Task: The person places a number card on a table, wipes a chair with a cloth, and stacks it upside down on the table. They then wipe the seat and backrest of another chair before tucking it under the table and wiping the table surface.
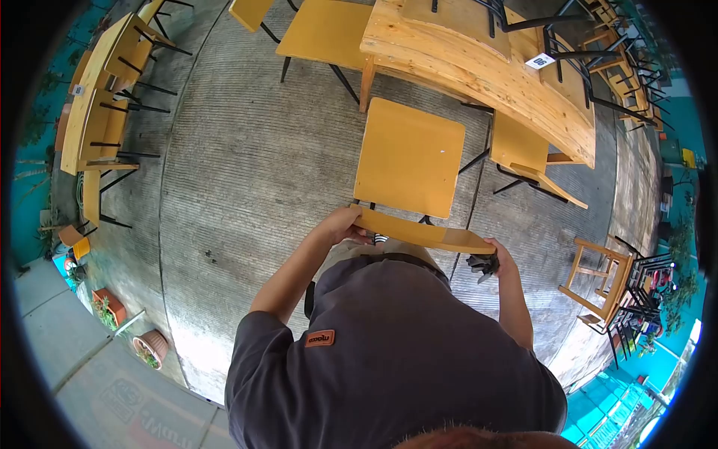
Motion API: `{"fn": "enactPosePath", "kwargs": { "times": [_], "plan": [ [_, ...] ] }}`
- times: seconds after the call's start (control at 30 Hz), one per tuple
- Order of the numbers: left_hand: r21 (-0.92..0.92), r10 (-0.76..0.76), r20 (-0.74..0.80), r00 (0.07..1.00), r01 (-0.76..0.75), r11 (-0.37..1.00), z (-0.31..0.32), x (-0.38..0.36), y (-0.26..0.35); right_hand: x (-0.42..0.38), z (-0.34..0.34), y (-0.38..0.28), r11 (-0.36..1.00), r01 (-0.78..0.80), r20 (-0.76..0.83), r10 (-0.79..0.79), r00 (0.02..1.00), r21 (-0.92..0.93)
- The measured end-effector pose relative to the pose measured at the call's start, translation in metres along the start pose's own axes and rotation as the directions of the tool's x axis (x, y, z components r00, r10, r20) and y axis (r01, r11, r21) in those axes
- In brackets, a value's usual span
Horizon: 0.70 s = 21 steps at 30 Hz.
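Observation:
A yellow wooden chair stands right in front of me, its seat [410,159] facing up and its backrest [419,231] nearest my body. My left hand [345,226] is closed round the left end of the backrest, thumb on top. At the opposite end, my right hand [504,259] grips the backrest's edge. A crumpled dark grey cloth [483,263] hangs under that corner, against my right hand's fingers. Part of the chair's black metal legs shows beside and below the seat; the rest is hidden.
Ahead stands a wooden table [479,71] with upturned chairs on it and a "06" label [540,61]. Another yellow chair [329,34] is beyond. More tables [93,123] line the left. A wooden frame [596,277] and stacked chairs are right; plant pots [152,348] sit lower left.

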<state>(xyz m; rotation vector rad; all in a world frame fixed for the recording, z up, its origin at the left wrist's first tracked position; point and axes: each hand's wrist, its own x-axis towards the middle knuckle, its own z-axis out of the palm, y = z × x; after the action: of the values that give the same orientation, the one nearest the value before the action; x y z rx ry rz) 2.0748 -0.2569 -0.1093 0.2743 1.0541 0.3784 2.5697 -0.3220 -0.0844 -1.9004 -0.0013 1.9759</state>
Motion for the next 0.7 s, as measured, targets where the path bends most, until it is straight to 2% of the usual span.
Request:
{"fn": "enactPosePath", "kwargs": {
  "times": [0.03,0.1,0.2,0.4,0.5,0.7],
  "plan": [
    [0.013,-0.004,0.015,1.0,0.003,1.0,0.002,0.001,0.006,-0.007,0.002,-0.007,1.0,-0.001,0.016,0.001,1.0,0.01],
    [-0.022,0.007,-0.06,0.998,-0.008,1.0,0.012,0.005,0.019,-0.01,0.005,-0.017,0.999,0.044,-0.066,-0.042,0.997,0.027],
    [-0.003,0.017,-0.007,1.0,-0.017,1.0,0.012,0.008,0.037,-0.004,0.002,-0.027,0.999,0.032,0.045,-0.031,0.999,-0.008],
    [0.021,-0.004,-0.049,0.999,0.005,1.0,0.017,0.008,0.05,-0.03,0.026,-0.046,0.999,0.031,-0.039,-0.031,0.999,0.022],
    [0.052,-0.001,-0.052,0.999,0.004,0.999,0.015,0.01,0.053,-0.028,0.025,-0.047,0.998,0.058,0.002,-0.058,0.998,0.032],
    [0.013,-0.008,-0.056,0.998,0.009,1.0,0.023,0.012,0.075,-0.023,0.024,-0.067,0.996,0.088,-0.029,-0.087,0.996,0.028]
  ]
}}
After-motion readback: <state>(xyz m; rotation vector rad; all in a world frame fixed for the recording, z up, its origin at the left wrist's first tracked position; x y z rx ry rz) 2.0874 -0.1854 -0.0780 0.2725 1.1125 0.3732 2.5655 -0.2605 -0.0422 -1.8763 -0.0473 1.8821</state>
